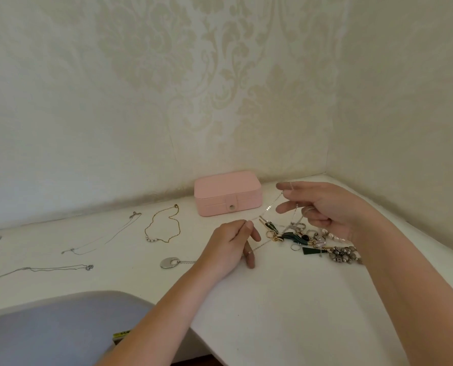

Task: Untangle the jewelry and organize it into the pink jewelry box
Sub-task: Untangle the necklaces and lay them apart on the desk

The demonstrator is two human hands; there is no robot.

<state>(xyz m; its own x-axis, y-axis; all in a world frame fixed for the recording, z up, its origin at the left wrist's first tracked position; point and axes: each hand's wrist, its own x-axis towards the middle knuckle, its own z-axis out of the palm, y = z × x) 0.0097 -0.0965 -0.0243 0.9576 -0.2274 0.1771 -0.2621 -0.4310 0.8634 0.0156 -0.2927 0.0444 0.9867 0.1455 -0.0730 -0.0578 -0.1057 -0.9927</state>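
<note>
Lying spread at the left of the white table [273, 307] are silver chains [101, 237], a gold chain [164, 228] and an oval pendant [169, 262]. The tangled pile [310, 240] sits centre right, beneath the right hand [325, 204]. The pink jewelry box [228, 192] stands closed at the wall, upper centre. A thin silver chain [269, 207] runs taut from lower left to upper right between the parted hands. The left hand [228, 249] pinches one end. The raised right hand carries it over the forefinger, lower fingers curled round it.

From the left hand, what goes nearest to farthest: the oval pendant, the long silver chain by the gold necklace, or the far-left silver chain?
1. oval pendant, just left of the left hand
2. long silver chain, farther left
3. far-left silver chain, farthest left
</note>
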